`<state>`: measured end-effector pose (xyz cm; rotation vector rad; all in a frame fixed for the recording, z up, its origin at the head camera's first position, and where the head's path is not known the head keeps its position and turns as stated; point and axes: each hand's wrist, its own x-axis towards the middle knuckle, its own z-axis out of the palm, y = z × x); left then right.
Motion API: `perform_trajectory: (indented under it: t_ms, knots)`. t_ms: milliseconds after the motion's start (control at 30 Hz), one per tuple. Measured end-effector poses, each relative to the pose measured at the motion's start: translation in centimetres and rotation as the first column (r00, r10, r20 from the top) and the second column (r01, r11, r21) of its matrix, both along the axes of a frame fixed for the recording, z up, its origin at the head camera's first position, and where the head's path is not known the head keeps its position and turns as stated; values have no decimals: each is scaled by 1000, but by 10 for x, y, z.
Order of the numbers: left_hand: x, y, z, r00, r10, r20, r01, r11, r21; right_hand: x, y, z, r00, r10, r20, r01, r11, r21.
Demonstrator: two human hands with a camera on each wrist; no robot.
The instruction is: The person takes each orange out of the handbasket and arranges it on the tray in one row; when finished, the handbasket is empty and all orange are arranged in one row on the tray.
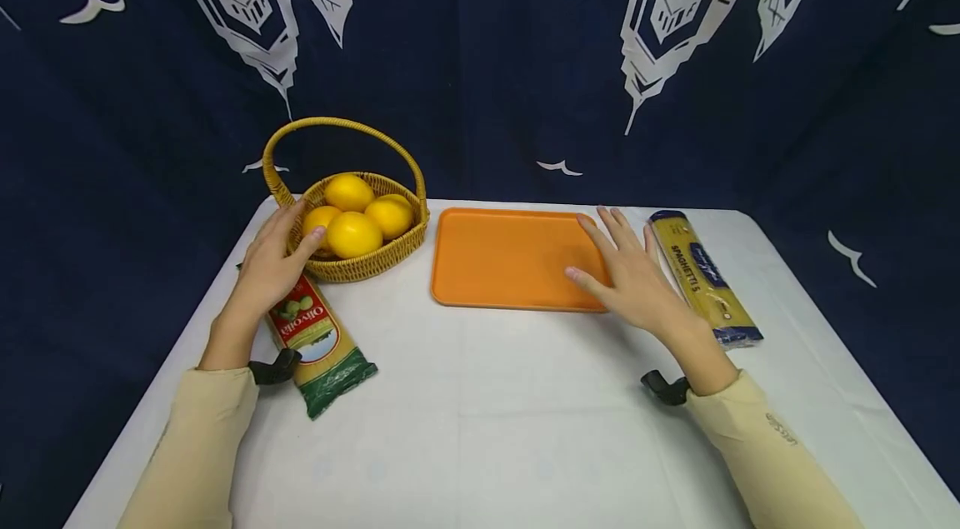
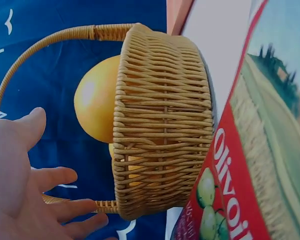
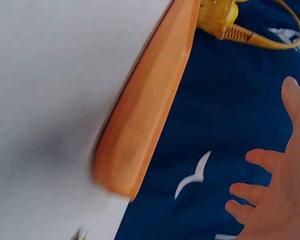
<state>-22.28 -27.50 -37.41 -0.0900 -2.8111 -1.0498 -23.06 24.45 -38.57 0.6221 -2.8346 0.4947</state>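
My left hand [image 1: 268, 269] hovers by the left side of a wicker basket [image 1: 369, 266], its fingers loosely extended and holding nothing. Several yellow lemon-like fruits [image 1: 355, 236] lie inside the basket, whose tall handle arches above them. Beneath that hand and wrist, a red, yellow and green Olivoilà packet [image 1: 313, 329] lies on the table, its far end partly hidden. My right hand [image 1: 637, 286] is spread over the right edge of an orange tray [image 1: 510, 261], gripping nothing. In the right wrist view its fingers stand apart from the tray [image 3: 145, 100].
To the right of my right hand lies a spaghetti packet [image 1: 705, 277], slanted on the table. A white cloth covers the table [image 1: 480, 429]. Behind its far edge hangs a dark blue curtain [image 1: 510, 96] with white prints. Dark bands [image 1: 664, 387] circle both wrists.
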Motion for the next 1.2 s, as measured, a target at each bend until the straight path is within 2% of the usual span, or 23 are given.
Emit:
perform_trajectory:
  t_ms: [267, 500, 667, 800, 1033, 1200]
  knots:
    - [-1, -4, -6, 996, 85, 9, -86, 995, 49, -7, -55, 11, 994, 106, 40, -103, 993, -64]
    - [0, -9, -12, 989, 139, 41, -142, 987, 76, -5, -110, 24, 971, 223, 86, -215, 972, -90]
    - [-1, -8, -15, 988, 122, 91, -129, 988, 83, -3, -151, 29, 947, 297, 120, -283, 951, -121]
    - [-2, -7, -17, 990, 109, 87, -114, 992, 51, -6, -183, 29, 930, 344, 132, -327, 935, -136]
    - [-4, -2, -16, 993, 99, 65, -98, 995, -30, -18, -232, 25, 896, 429, 111, -408, 897, -169]
    - [-5, -2, -14, 993, 97, 62, -94, 994, -54, -31, -260, 20, 891, 448, 76, -428, 883, -194]
